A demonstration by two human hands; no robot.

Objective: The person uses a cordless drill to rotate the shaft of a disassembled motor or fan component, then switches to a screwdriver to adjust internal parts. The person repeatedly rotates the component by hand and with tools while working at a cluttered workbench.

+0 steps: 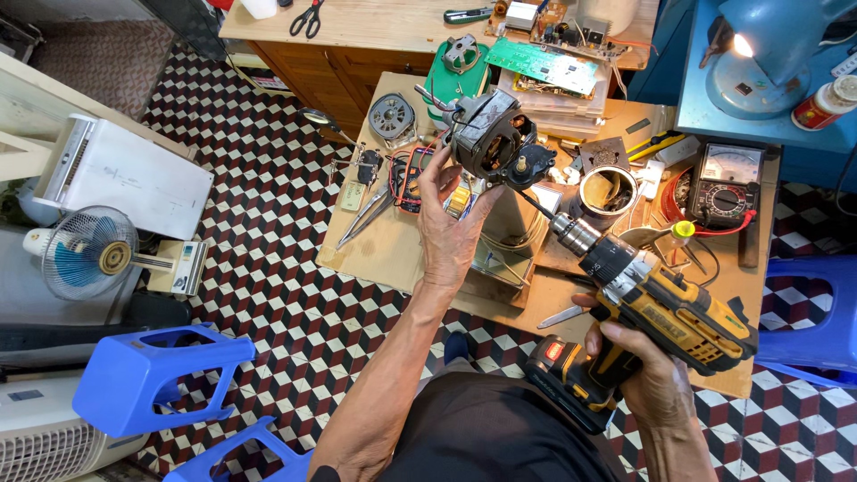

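left hand (451, 234) grips the fan motor (489, 138) above the table (375, 245), fingers closed round its housing. right hand (644, 375) clasps the cordless drill (656, 308). motor judged heavy, rigid; best held by the casing.

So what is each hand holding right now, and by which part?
Left hand grips the dark fan motor from beneath, by its body. Right hand holds the yellow cordless drill by its handle.
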